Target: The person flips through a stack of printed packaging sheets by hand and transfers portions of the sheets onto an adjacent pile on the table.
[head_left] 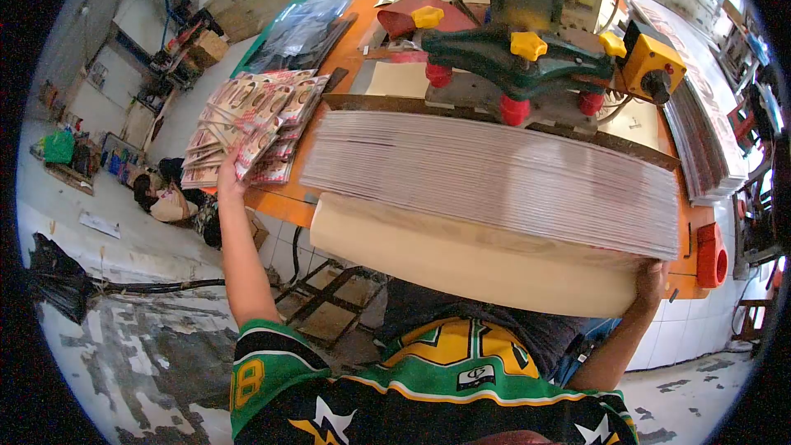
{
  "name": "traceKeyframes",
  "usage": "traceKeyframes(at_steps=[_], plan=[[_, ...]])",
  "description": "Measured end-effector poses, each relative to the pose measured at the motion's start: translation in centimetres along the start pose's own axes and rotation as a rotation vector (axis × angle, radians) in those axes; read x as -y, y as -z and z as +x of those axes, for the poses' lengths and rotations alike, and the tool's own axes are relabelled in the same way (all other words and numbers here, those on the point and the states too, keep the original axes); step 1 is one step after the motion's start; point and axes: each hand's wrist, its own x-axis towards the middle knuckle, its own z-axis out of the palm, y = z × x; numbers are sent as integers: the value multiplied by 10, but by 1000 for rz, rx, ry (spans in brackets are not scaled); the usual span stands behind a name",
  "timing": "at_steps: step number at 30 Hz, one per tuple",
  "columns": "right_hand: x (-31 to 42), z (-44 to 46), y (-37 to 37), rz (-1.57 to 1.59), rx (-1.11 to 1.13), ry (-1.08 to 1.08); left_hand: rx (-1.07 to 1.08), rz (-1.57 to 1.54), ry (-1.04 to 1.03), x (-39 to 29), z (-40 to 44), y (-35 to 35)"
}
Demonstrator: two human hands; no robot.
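Observation:
My left hand point(231, 176) reaches out to the left and is closed on a small printed packet point(257, 147), at the near edge of a loose pile of similar red-and-white printed packets point(239, 107). Its fingertips are partly hidden by the packet. A long, thick stack of clear-looking sheets point(494, 173) lies across the front of the table, its layered edges facing me. My right hand point(651, 278) grips the near right corner of this stack, with its fingers partly hidden beneath. Below the stack a cream-coloured sheet point(470, 259) curves down over the table's front edge.
Behind the stack stands a press-like machine point(519, 66) with yellow knobs point(527, 46) and a yellow control box point(653, 63). Another tall stack of sheets point(700, 144) is at the right. A red tape dispenser-like object point(712, 255) sits at the orange table's right corner. A person point(169, 198) crouches at the left.

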Motion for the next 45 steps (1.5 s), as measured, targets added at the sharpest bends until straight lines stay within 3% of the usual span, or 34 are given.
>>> traceKeyframes(at_steps=[5, 7, 11, 14, 17, 18, 21, 25, 28, 30, 34, 37, 39, 41, 45], plan=[[-12, 0, 12, -2, 26, -24, -12, -56, 120, 0, -10, 28], [-9, -2, 3, 9, -76, -28, 51, -121, 34, 1, -33, 38], [15, -2, -18, 12, -13, 12, 97, -120, -32, 0, -87, 45], [0, -4, -1, 19, -35, -13, 120, -91, 20, 3, -120, 63], [9, -6, -7, -106, -105, -195, 101, 16, 30, 6, -138, 79], [15, -5, -16, -27, -71, -121, 124, 35, 31, 11, -139, 90], [9, 0, -9, 42, -35, -21, 193, 60, 32, 16, -127, 106], [2, -1, -3, 33, -22, -13, 48, -6, 5, 2, -82, 98], [4, 6, -2, 57, 31, -12, 144, -15, -52, -9, -44, 103], [-8, 1, 6, 62, 10, -19, 205, -96, 132, -27, -46, 71], [9, -1, -13, 47, 0, -12, 159, -58, 226, -28, -6, 91], [0, 6, -2, 14, 6, 23, 65, 193, 187, -27, 2, 90], [-5, 1, 3, 60, -19, -14, -83, 118, 93, -9, 0, 88], [1, -1, 0, 101, -39, -51, -79, 84, -118, 12, -7, 83], [12, 0, -12, 33, -42, -45, -21, -87, -89, 37, -16, 94]])
